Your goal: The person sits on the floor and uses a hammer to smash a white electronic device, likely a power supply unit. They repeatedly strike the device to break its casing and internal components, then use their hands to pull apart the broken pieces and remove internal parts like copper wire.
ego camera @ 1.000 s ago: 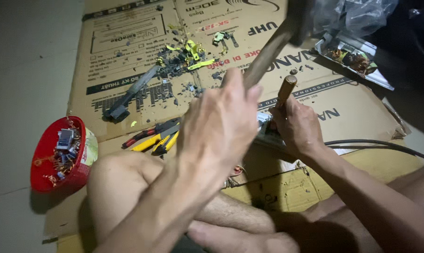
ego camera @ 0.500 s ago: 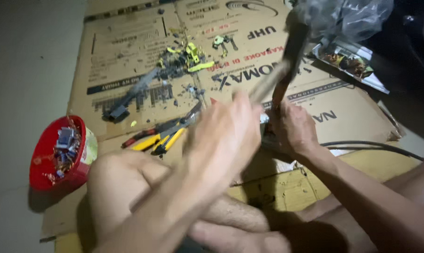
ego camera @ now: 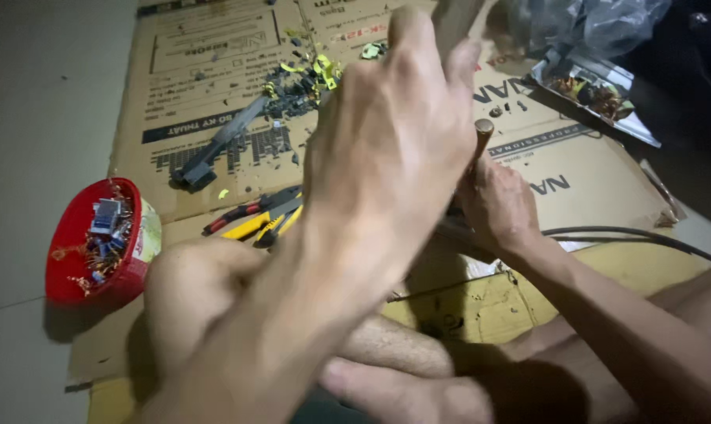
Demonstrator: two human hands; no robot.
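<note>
L hand raised, clenched round grey tool handle; R hand below grips wooden-handled tool upright on cardboard. Workpiece hidden. Scrap pile beyond, red bowl left part-filled: work appears ongoing.

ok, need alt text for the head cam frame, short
A person sitting on flattened cardboard raises the left hand gripping a hammer handle, while the right hand holds a wooden-handled tool upright. A red bowl of small electronic parts, red and yellow pliers and scattered scrap lie to the left.
</note>
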